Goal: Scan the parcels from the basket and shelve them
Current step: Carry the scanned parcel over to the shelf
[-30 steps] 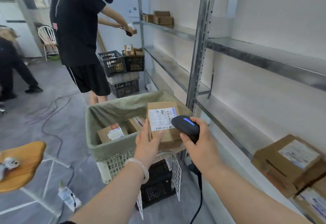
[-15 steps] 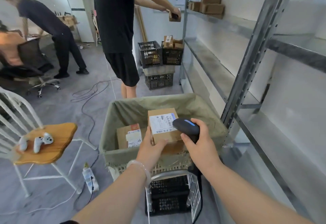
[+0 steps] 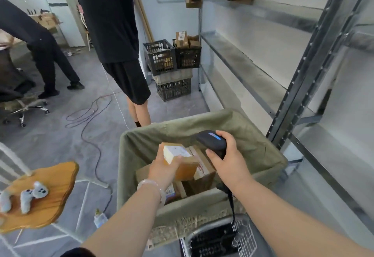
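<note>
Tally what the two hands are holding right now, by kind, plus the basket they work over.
Parcels in hand: 1, small box in the left hand
Scanners: 1, black scanner in the right hand
Baskets: 1, lined basket
Total: 3

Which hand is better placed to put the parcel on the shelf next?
Left. The left hand already grips the parcel above the basket, while the right hand is occupied with the scanner.

The parcel (image 3: 180,160) sits in the left hand (image 3: 164,172), over the basket (image 3: 263,155); the scanner (image 3: 213,142), in the right hand (image 3: 230,163), lies just right of it; shelves (image 3: 253,78) stand further right.
</note>
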Demonstrator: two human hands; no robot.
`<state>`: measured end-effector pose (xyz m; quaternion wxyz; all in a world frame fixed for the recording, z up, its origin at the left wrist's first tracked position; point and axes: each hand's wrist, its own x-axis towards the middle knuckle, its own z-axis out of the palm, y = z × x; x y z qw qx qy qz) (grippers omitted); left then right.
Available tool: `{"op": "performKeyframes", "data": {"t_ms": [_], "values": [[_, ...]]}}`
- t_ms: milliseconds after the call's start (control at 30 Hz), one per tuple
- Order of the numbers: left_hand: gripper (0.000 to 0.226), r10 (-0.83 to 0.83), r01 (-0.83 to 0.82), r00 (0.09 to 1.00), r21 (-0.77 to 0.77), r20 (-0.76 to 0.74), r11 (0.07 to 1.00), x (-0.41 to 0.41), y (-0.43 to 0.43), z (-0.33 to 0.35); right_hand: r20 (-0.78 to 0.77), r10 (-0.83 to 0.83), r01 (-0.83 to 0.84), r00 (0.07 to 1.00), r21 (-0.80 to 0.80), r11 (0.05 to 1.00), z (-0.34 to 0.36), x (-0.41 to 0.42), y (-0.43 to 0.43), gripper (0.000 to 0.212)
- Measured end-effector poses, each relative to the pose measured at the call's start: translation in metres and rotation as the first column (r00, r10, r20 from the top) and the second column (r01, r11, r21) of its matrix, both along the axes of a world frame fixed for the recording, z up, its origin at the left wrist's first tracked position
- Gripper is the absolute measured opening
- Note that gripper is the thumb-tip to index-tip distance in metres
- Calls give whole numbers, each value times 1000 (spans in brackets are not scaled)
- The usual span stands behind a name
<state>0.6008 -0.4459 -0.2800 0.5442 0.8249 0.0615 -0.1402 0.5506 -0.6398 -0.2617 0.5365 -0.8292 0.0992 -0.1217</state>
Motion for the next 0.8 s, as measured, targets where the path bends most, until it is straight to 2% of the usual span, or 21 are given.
{"op": "performKeyframes", "data": {"t_ms": [133,233,333,500,800], "values": [[81,-159,151,986,139,51,979,23,-13,-7,-3,-105,105,994,-18,994,-2,-3,-7,54],[79,-365,326,920,235,145,916,29,-44,-3,14,-218,218,976,-27,976,1,-20,-19,52],[82,-551,456,795,350,252,818,23,-84,7,64,-341,344,938,-39,938,11,-51,-33,51],[82,-752,573,547,489,369,657,-32,-153,34,129,-560,569,818,-41,822,34,-132,-61,59],[82,-858,748,114,524,501,406,-239,-261,92,272,-830,865,487,-21,501,73,-359,-95,59]]}}
